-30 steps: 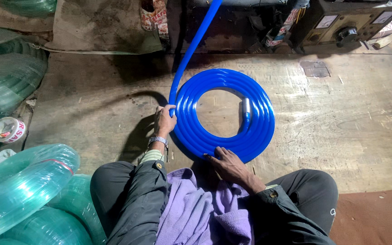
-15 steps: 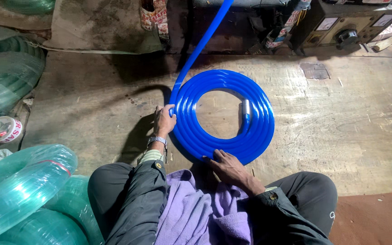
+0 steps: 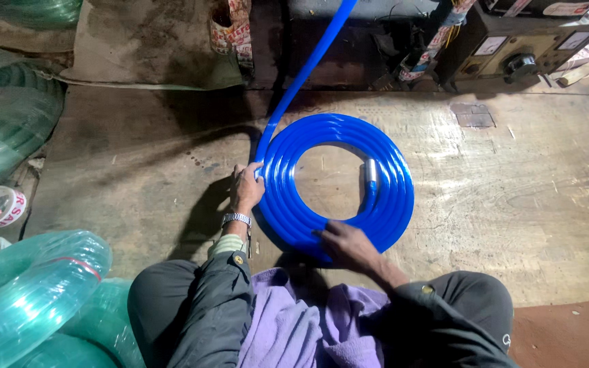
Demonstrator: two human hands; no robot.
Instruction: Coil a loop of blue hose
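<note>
Left hand (image 3: 247,189) grips blue hose coil (image 3: 397,204) outer edge; right hand (image 3: 346,247) apparently flat on near rim.

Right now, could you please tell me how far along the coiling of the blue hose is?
Several flat rings of the blue hose already lie wound on the wooden floor, with the metal end inside. The left hand presses the outer ring where the hose comes in; the right hand rests on the near edge. A straight run still leads away to the top, unwound.
</note>
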